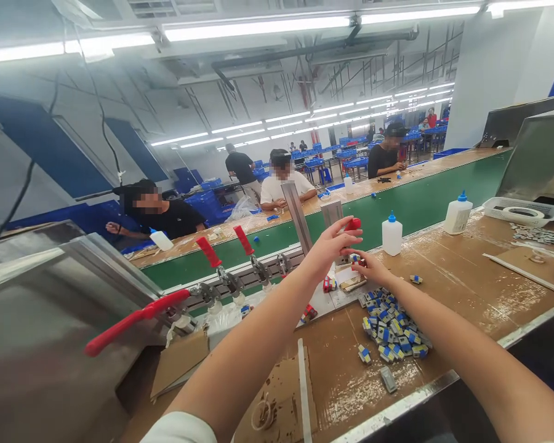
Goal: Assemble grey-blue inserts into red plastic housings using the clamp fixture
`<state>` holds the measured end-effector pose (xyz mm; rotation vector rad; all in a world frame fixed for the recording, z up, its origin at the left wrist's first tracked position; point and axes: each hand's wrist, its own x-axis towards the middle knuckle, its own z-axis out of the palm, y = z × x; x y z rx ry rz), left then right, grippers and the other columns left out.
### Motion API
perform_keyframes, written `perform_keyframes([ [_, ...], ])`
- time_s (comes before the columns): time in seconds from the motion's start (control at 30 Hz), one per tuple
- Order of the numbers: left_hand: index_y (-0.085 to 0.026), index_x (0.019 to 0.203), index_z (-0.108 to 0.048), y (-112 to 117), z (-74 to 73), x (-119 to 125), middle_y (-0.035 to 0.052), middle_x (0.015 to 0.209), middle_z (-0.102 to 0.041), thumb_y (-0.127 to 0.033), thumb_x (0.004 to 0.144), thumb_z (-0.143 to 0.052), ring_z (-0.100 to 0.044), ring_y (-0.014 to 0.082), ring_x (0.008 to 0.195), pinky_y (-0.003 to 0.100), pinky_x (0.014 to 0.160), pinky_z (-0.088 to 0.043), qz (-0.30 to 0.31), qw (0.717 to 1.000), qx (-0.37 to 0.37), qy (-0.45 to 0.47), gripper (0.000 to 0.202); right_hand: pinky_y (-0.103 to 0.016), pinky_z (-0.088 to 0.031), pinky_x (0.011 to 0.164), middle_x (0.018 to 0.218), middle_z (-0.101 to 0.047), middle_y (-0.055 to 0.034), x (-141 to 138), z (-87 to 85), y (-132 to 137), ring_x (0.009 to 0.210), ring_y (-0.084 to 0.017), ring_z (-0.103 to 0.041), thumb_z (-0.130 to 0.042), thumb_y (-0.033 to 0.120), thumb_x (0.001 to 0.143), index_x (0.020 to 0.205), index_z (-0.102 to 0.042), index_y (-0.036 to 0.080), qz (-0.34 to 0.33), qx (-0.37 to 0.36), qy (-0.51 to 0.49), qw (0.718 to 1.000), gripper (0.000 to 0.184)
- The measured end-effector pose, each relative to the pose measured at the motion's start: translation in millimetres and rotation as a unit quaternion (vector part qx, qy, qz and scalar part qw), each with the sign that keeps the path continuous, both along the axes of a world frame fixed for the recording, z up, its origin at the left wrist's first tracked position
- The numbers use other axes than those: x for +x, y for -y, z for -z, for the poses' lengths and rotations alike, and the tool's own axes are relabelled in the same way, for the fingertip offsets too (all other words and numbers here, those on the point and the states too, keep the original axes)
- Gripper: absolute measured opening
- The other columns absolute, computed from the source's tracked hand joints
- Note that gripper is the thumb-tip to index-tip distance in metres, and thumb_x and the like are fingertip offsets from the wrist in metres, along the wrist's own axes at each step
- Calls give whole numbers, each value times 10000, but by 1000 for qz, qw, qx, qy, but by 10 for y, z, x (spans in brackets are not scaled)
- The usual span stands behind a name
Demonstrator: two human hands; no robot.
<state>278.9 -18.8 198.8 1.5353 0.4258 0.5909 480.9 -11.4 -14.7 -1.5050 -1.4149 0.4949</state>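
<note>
My left hand [333, 245] reaches to a red clamp handle [353, 224], its fingers bent around the handle, whose tip shows above them. Just below and to the right, my right hand [373, 269] has its fingertips on a small block-like part [356, 258] at the fixture; the fingers hide most of it. A white pad [348, 277] lies under the hands. Beneath my right forearm spreads a pile of small grey parts with blue and yellow pieces [392, 326]. One plain grey part [388, 379] lies apart from the pile.
More red-handled toggle clamps [231, 280] line the left. White bottles with blue caps [392, 235] stand beyond my right hand. A green conveyor belt [425, 200] runs behind, with people [284, 184] seated across it. A white basket [521, 212] sits at the right.
</note>
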Motion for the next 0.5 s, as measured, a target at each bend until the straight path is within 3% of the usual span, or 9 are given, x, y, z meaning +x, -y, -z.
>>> perform_keyframes([
  [0.1, -244, 1452, -518, -5, 18, 7, 141, 1333, -677, -242, 770, -710, -654, 279, 1208, 340, 895, -502, 3, 1000, 9, -7, 709, -315, -527, 819, 936, -713, -50, 62, -12, -14, 815, -181, -633, -660, 318, 870, 1288, -623, 177, 22, -37, -8, 999, 443],
  [0.2, -261, 1441, -531, -18, 26, 15, 129, 1328, -682, -247, 766, -716, -660, 275, 1201, 343, 907, -492, 7, 1000, 15, -10, 700, -270, -516, 649, 737, -694, -45, 102, -52, -69, 632, -159, -615, -585, 375, 937, 1125, -681, 146, 32, -101, -12, 994, 310],
  [0.3, -259, 1440, -532, -23, 17, 16, 134, 1329, -680, -257, 766, -715, -664, 278, 1196, 348, 907, -487, 8, 1000, 14, -13, 698, -256, -482, 527, 667, -677, -57, 86, -99, -134, 510, -142, -568, -538, 423, 964, 1030, -697, 123, 33, -159, -6, 987, 346],
  [0.4, -252, 1450, -524, -19, 0, 2, 145, 1334, -676, -258, 769, -714, -661, 286, 1203, 355, 910, -484, 10, 1000, 13, -15, 706, -255, -506, 553, 790, -727, -74, 66, -147, -140, 578, -155, -623, -689, 350, 862, 1175, -666, 120, 14, -179, 13, 984, 389],
  [0.5, -256, 1452, -522, -20, -15, -13, 143, 1330, -680, -261, 780, -708, -657, 292, 1213, 363, 916, -483, 18, 1000, 17, -17, 698, -269, -534, 716, 1015, -748, -98, 102, -199, -71, 823, -205, -686, -834, 170, 643, 1238, -654, 149, -13, -163, 56, 985, 622],
])
